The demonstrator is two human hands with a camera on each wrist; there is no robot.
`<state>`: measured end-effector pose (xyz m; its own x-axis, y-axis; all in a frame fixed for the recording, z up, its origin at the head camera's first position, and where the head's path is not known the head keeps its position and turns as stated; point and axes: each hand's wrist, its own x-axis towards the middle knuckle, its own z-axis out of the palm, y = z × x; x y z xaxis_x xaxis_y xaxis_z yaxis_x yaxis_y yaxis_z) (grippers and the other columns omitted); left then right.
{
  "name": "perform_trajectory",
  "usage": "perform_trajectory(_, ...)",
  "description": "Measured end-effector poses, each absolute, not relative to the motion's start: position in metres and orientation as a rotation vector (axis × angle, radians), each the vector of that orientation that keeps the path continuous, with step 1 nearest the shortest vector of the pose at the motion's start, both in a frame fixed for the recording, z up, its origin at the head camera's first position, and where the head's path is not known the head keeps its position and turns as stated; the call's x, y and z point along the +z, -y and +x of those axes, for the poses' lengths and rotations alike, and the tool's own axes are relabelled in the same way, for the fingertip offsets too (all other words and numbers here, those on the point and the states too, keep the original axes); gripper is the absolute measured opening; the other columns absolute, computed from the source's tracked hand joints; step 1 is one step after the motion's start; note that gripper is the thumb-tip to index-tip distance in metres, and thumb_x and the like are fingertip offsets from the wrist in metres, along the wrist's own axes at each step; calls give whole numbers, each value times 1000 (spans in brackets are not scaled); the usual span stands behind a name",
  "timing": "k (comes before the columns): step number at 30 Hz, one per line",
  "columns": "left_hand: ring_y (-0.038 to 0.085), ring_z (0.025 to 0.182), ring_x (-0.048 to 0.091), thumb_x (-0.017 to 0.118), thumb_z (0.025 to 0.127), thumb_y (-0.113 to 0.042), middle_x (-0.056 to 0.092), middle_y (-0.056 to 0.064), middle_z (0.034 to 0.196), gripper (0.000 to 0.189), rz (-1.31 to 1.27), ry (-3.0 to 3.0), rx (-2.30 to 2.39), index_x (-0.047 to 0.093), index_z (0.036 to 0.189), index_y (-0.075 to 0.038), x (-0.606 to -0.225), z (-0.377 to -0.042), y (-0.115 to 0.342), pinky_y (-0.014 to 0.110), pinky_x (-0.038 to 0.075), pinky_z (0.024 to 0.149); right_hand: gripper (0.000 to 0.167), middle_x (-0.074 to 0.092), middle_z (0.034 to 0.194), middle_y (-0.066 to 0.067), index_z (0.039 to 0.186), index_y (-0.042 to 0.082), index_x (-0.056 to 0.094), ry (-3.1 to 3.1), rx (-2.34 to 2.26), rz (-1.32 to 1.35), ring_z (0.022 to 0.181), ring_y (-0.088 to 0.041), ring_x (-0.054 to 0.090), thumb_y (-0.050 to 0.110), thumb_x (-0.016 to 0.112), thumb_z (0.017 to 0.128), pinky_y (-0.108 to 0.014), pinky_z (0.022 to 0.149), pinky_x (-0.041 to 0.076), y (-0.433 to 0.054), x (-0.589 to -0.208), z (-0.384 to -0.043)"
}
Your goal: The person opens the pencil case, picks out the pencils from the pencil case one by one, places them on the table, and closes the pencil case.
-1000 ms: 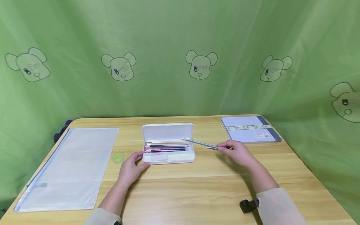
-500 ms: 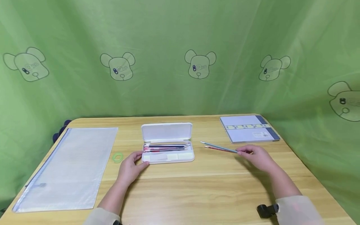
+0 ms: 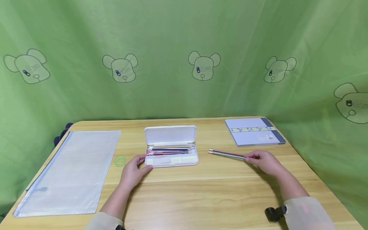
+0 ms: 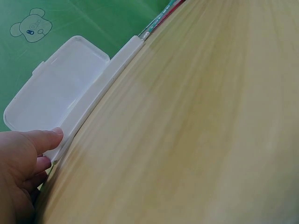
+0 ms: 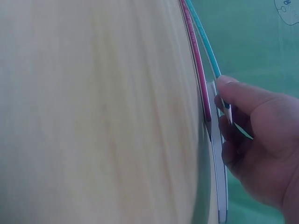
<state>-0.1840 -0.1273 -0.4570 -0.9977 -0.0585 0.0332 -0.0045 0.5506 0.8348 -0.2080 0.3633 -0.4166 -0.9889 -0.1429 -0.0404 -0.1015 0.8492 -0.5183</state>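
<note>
A white pencil case [image 3: 170,135] stands with its lid raised, several pencils [image 3: 169,154] lying in its rear part and pale white pieces [image 3: 162,160] in front. My left hand [image 3: 133,174] grips its left end, thumb [image 4: 49,137] on the front edge. To the right of the case, my right hand [image 3: 264,162] pinches a teal pencil [image 5: 205,43] near its sharpened tip between thumb and fingers. A red pencil [image 5: 200,70] lies on the table alongside it, its sharpened end close to my fingertips. In the head view the teal pencil is on the near side.
On the left lies a translucent zip pouch [image 3: 72,172], with a green ring [image 3: 120,161] between it and the case. A notebook [image 3: 250,137] with a patterned band lies at the back right. Behind the wooden table [image 3: 184,204] hangs a green curtain [image 3: 164,95].
My right hand has moved right, away from the case, with the teal pencil. The pencil's far end has swung from behind the red pencil to its near side. My left hand stays put.
</note>
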Motion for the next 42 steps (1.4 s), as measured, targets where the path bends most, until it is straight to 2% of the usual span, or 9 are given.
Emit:
perform_trajectory(5, 37, 129, 54, 75, 85, -21, 65, 19, 127, 52, 51, 2717, -1453, 57, 130, 0, -457, -184, 127, 52, 35, 115, 22, 71, 107, -18, 105, 6, 73, -2957, -769, -188, 101, -34, 64, 23, 68, 91, -53, 88, 52, -362, -419, -211)
perform_trajectory(16, 37, 130, 53, 75, 85, -20, 65, 19, 128, 52, 56, 2717, -1452, 57, 130, 1, -457, -183, 127, 53, 35, 115, 17, 72, 101, -16, 99, 7, 75, -2984, -707, -202, 97, -35, 65, 21, 69, 90, -54, 86, 52, -362, -423, -216)
perform_trajectory(24, 37, 130, 53, 76, 85, -21, 65, 19, 128, 53, 58, 2713, -1454, 58, 130, 0, -457, -183, 128, 53, 35, 115, 17, 72, 103, -16, 100, 7, 75, -2973, -695, -186, 100, -36, 65, 20, 68, 91, -55, 89, 51, -359, -424, -217)
perform_trajectory(27, 36, 130, 54, 76, 85, -21, 65, 19, 128, 52, 63, 2710, -1460, 58, 130, 0, -457, -184, 127, 52, 35, 115, 21, 71, 103, -16, 103, 6, 74, -2967, -717, -165, 97, -33, 64, 23, 68, 91, -52, 86, 52, -356, -422, -216)
perform_trajectory(31, 37, 130, 54, 76, 85, -21, 65, 19, 128, 53, 57, 2710, -1461, 58, 130, 0, -456, -185, 127, 52, 35, 115, 27, 71, 101, -13, 108, 5, 73, -2976, -775, -152, 89, -24, 61, 27, 69, 91, -38, 76, 51, -348, -417, -216)
perform_trajectory(33, 36, 130, 54, 76, 85, -21, 65, 19, 128, 53, 55, 2712, -1457, 57, 130, 0, -456, -185, 127, 52, 35, 115, 29, 71, 101, -12, 109, 5, 73, -2994, -807, -177, 89, -21, 61, 27, 70, 90, -34, 76, 50, -340, -415, -217)
perform_trajectory(42, 36, 128, 55, 76, 84, -19, 66, 19, 127, 52, 48, 2697, -1475, 58, 129, 1, -456, -184, 127, 52, 36, 115, 30, 71, 102, -10, 110, 5, 72, -2982, -955, -272, 93, -21, 61, 27, 70, 91, -31, 78, 48, -298, -411, -230)
